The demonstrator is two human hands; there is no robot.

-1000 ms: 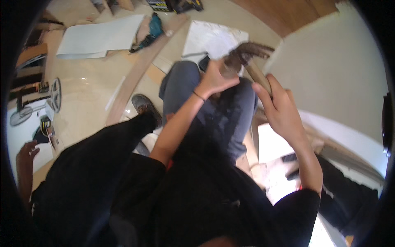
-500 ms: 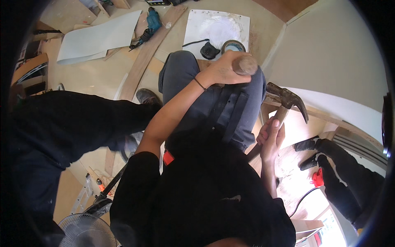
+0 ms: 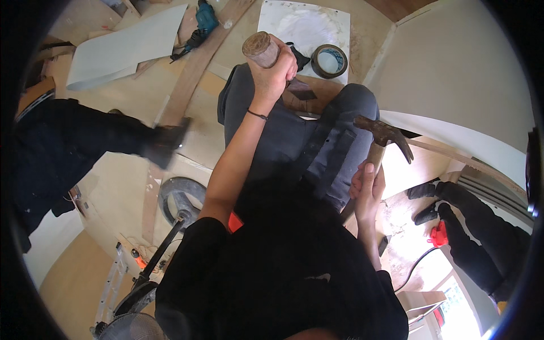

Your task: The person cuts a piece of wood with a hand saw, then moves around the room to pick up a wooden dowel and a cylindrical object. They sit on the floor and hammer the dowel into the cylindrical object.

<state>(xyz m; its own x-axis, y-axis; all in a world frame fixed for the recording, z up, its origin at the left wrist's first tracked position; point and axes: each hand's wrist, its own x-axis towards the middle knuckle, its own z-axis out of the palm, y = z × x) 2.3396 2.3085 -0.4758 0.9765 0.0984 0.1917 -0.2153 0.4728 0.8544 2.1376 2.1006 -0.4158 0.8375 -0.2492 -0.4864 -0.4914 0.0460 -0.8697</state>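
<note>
My left hand (image 3: 274, 75) is closed round a thick wooden handle (image 3: 260, 47), its flat round end turned up, above my left knee. Whatever the handle leads to is mostly hidden by the fingers. In my right hand (image 3: 367, 186) is a claw hammer (image 3: 384, 132), gripped by its wooden shaft just below the rusty head, beside my right knee. A brown piece of wood (image 3: 326, 88) with a dark patch lies between and beyond my knees. Past it are a roll of tape (image 3: 329, 61) and a black tape measure (image 3: 302, 58), partly covered by my left hand, on a stained white sheet (image 3: 306, 22).
Another person's leg (image 3: 85, 127) is at the left, a second person's legs (image 3: 459, 226) at the right. A teal power drill (image 3: 203, 25) lies by a long plank (image 3: 195, 73). A wheel (image 3: 180, 198), fan (image 3: 131, 327) and ladder (image 3: 111, 283) stand lower left. A pale panel (image 3: 459, 68) rises at right.
My left hand has moved left with the wooden handle, uncovering the tape roll and the wood. My right hand and the hammer have shifted slightly left. The other person's leg at left has swung away from me.
</note>
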